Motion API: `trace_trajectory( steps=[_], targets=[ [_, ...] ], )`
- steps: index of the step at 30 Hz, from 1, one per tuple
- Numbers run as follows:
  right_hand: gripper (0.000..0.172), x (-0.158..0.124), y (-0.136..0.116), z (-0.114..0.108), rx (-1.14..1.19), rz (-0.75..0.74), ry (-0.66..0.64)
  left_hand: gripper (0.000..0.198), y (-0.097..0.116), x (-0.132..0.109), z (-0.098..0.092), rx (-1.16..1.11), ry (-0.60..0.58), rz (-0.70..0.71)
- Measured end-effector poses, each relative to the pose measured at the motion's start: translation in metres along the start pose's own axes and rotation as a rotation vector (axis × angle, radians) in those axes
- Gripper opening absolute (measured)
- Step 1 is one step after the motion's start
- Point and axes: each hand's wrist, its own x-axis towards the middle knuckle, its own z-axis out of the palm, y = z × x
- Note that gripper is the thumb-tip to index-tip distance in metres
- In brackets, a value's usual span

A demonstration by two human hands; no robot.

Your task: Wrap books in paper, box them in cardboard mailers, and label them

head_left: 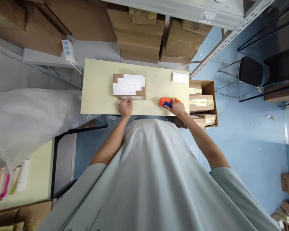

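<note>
"Judging by looks alone, how would you say that cardboard box (142,93) handles?"

"Fairly light, I'd guess, and stiff along its edges, with walls that could dent under a hard squeeze. It sits on the pale table (98,86), left of the middle and close to the person's side."

"And the white slips (131,85) on top?"

"Those are the slippery part, probably. They overlap across most of the upper face, and I can't tell whether they're stuck down. I'd take the box low by its two short ends and keep it level, so nothing slides."

"Where are the hands?"

"The left hand (125,107) is curled, thumb and fingertips drawn together right at the near edge of the box. Whether it pinches anything there, I can't tell. The right hand (177,108) is wrapped around the back of the orange and blue tape dispenser (162,102), well apart from the box."

"How would that tool feel?"

"Hard plastic, likely, and easy to manage one-handed. The rear, where the fingers are, seems the place to hold it; I'd keep skin off the front end, which may be sharp."

"And the paper stack (180,77)?"

"Lying by the far right corner, with neither hand on it."
</note>
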Motion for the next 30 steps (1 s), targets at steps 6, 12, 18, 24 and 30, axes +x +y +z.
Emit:
trace_trajectory(
  steps=[6, 12, 18, 24, 30],
  targets=[
    [0.072, -0.013, 0.01, -0.001, -0.04, 0.057, -0.038, 0.022, 0.037, -0.028, -0.015, -0.378, -0.518, -0.442],
    [0.064, -0.01, 0.013, -0.003, -0.073, 0.009, -0.027, 0.09, 0.106, -0.03, 0.022, -0.913, -0.558, -0.902],
    [0.06, 0.007, 0.026, 0.002, -0.055, -0.082, 0.024, 0.089, 0.13, -0.01, 0.07, -0.834, -0.355, -0.988],
    [0.059, 0.016, 0.035, 0.007, -0.076, -0.176, 0.01, 0.036, 0.108, -0.009, 0.063, -0.72, -0.281, -0.867],
    [0.061, 0.014, 0.006, 0.016, -0.086, -0.362, -0.077, 0.021, 0.072, -0.015, 0.012, -0.575, -0.3, -0.637]
  ],
)
